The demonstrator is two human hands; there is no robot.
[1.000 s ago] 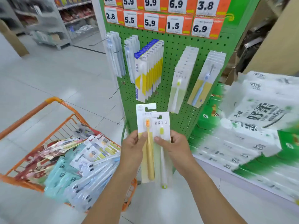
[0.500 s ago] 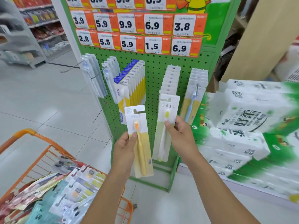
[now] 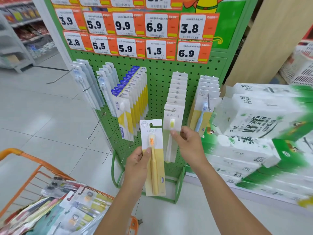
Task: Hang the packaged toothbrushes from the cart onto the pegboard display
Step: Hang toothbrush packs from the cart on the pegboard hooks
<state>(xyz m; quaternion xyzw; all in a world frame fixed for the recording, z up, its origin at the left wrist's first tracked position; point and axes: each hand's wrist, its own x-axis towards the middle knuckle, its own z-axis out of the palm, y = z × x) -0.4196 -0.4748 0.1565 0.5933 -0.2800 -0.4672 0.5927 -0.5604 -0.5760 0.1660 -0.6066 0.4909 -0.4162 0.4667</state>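
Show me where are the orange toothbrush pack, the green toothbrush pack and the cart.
orange toothbrush pack (image 3: 153,160): head view, on the brush handle.
green toothbrush pack (image 3: 172,116): head view, on the card's printed top.
cart (image 3: 11,152): head view, on the orange handle.

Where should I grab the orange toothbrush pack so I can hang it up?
Pinch the orange toothbrush pack by its left edge near the middle, coming from the left side as the left hand does. The hook slot sits at the card's top, so gripping lower keeps it free for a peg.

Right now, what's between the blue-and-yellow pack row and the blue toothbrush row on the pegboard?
Head view: one row of white packs; the right hand pinches its front pack. Either side, bare green pegboard.
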